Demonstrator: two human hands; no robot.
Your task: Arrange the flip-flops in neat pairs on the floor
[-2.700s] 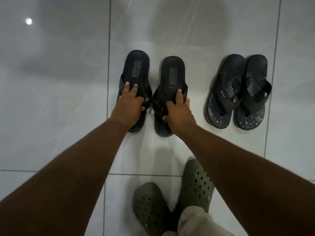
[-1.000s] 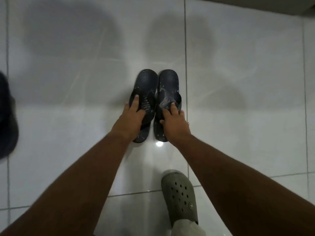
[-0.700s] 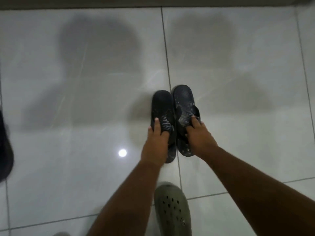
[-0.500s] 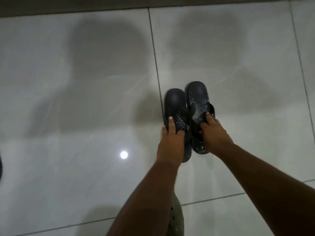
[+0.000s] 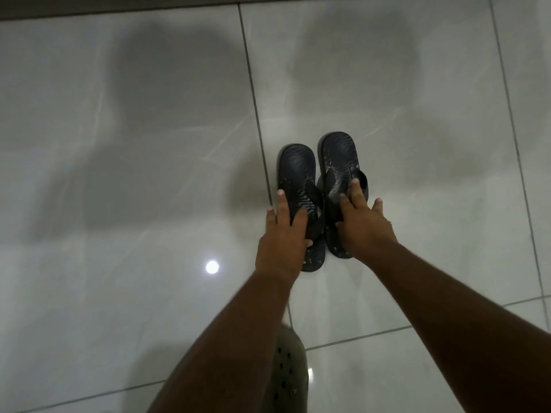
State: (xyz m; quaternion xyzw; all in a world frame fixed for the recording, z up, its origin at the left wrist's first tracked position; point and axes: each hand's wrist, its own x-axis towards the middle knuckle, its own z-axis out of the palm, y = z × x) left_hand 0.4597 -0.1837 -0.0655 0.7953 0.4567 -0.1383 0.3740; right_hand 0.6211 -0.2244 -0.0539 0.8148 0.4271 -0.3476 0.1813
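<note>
Two dark patterned flip-flops lie side by side on the pale tiled floor, toes pointing away from me. My left hand [image 5: 281, 236] grips the left flip-flop [image 5: 298, 171], with fingers along its outer edge and the thumb on the sole. The right flip-flop [image 5: 338, 156] sits slightly further forward. My right hand [image 5: 365, 228] holds it at the strap, thumb tucked at the inner edge, fingers spread, little finger off to the right. Both heels are hidden under my hands.
A grey-green clog [image 5: 290, 371] on my foot shows between my forearms at the bottom. A dark strip [image 5: 119, 7], perhaps a wall base, runs along the top edge. A ceiling light reflects on the glossy tiles [image 5: 212, 267]. Other pairs are out of view.
I left the plain black pair at the left and took the patterned pair. Both hands carried it rightward and forward, and my right fingers have now spread apart.
</note>
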